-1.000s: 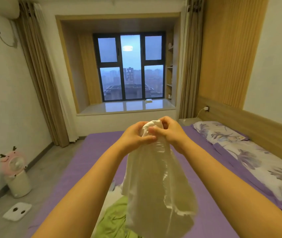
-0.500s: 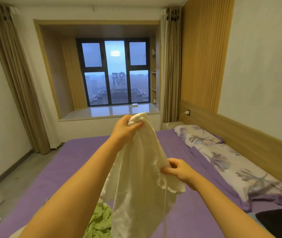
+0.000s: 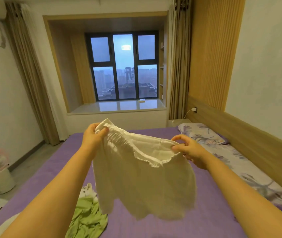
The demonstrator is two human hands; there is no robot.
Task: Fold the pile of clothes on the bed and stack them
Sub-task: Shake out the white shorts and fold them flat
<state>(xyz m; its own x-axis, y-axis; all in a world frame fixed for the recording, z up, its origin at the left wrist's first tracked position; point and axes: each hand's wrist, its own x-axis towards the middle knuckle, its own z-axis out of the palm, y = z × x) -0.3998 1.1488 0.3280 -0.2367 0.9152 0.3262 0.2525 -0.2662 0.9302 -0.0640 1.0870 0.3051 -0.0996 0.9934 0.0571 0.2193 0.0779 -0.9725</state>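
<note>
We saw a pair of white shorts (image 3: 142, 177) held up in the air above the purple bed (image 3: 205, 225), spread wide between two hands. The left hand (image 3: 93, 136) pinched one end of the elastic waistband, thumb on the near side and fingers curled behind the bunched cloth. The right hand (image 3: 188, 150) gripped the other end, thumb and forefinger closed on the gathered edge, the other fingers loosely curled beneath it. The left end sat higher than the right, so the waistband ran on a slant.

The cloth looked thin, crinkled and cream-white, with a ruffled, puckered waistband that sagged open in the middle. Below it the fabric hung loose in soft folds, and its lower hem was blurred, so we could not make out the leg openings clearly.

Under the shorts, on the sheet near the left forearm, lay a crumpled green garment (image 3: 87, 219) with a small white piece of clothing (image 3: 87, 190) touching its far edge. A floral pillow (image 3: 203, 134) lay at the headboard side of the bed, to the right.
</note>
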